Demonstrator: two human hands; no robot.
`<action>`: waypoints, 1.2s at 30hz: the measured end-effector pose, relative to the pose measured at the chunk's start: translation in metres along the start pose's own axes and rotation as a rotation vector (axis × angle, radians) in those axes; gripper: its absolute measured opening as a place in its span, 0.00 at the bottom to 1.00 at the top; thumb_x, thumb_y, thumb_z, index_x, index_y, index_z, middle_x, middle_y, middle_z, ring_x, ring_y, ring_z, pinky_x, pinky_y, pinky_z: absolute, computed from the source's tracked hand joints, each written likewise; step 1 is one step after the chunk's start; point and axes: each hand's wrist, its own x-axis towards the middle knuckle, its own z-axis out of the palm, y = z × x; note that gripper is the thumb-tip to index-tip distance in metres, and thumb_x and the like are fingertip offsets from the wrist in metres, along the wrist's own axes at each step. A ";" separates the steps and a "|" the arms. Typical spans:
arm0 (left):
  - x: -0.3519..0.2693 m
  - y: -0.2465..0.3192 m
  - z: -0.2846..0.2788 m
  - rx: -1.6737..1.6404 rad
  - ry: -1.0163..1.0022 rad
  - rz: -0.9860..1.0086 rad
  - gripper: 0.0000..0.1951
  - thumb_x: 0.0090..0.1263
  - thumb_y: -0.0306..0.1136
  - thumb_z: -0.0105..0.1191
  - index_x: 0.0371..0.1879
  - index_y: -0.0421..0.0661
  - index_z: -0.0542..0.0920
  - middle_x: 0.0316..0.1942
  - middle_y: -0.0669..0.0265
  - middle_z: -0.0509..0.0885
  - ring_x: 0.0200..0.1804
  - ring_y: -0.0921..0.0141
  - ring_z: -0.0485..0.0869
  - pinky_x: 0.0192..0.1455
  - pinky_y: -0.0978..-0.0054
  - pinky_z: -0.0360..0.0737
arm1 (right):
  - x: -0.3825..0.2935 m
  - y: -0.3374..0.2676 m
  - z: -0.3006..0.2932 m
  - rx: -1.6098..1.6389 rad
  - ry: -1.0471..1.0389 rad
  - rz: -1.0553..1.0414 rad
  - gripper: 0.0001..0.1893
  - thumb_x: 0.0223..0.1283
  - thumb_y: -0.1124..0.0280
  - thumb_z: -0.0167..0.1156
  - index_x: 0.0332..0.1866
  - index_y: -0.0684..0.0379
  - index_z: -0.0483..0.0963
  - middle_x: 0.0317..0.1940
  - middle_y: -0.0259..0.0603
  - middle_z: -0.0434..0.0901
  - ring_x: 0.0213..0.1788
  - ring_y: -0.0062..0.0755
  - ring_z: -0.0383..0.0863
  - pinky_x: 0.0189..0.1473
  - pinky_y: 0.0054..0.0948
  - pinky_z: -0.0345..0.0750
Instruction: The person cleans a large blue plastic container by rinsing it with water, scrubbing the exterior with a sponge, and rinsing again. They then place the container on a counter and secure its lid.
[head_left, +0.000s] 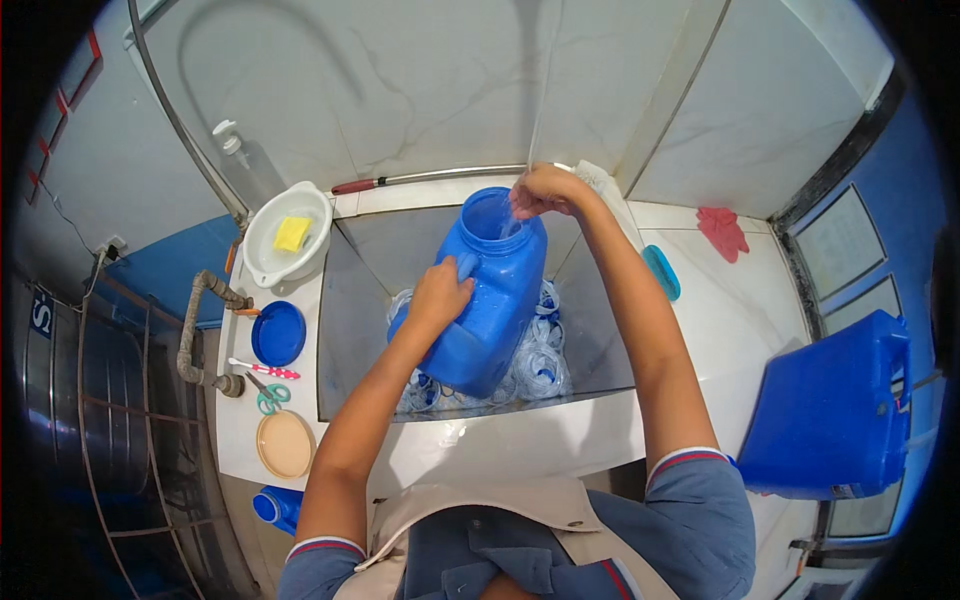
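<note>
A large blue plastic jerrycan (480, 322) is held tilted over the sink (360, 262), its wide round mouth uncapped and facing the wall. My left hand (437, 296) is wrapped around the moulded handle on its upper side. At the right edge of the mouth is my right hand (546, 193), bent at the wrist with curled fingers. A thin stream of water (537, 124) falls from above onto these fingers and into the opening. Whether they grip the rim cannot be made out. Bundles of pale string-like material (541, 367) with blue pieces lie in the sink beneath the jerrycan.
To the left are a white basin (262, 247) with a yellow sponge (292, 234), a blue lid (278, 334), a toothbrush (266, 368), scissors (271, 394) and a beige lid (285, 444). On the right are a teal brush (661, 273), a red cloth (722, 233) and another blue jerrycan (821, 412).
</note>
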 end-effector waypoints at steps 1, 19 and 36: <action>0.000 -0.001 -0.001 -0.021 0.003 -0.021 0.19 0.58 0.39 0.58 0.37 0.33 0.75 0.33 0.41 0.80 0.40 0.45 0.79 0.43 0.53 0.74 | -0.003 -0.002 -0.003 -0.001 -0.010 0.008 0.11 0.57 0.76 0.48 0.37 0.75 0.73 0.34 0.56 0.79 0.34 0.42 0.83 0.38 0.31 0.84; 0.141 0.003 0.026 -0.323 -0.198 0.456 0.16 0.56 0.39 0.59 0.38 0.41 0.82 0.32 0.55 0.84 0.36 0.63 0.82 0.43 0.68 0.77 | -0.011 -0.037 -0.008 0.324 -0.164 0.035 0.12 0.60 0.81 0.40 0.38 0.75 0.71 0.35 0.53 0.78 0.38 0.35 0.84 0.43 0.24 0.85; 0.091 -0.004 -0.013 -0.472 -0.582 0.036 0.21 0.67 0.48 0.53 0.24 0.40 0.81 0.18 0.66 0.80 0.19 0.76 0.77 0.24 0.78 0.75 | 0.002 -0.019 -0.012 0.037 -0.016 -0.118 0.06 0.54 0.78 0.48 0.29 0.65 0.73 0.23 0.38 0.76 0.21 0.20 0.74 0.23 0.16 0.72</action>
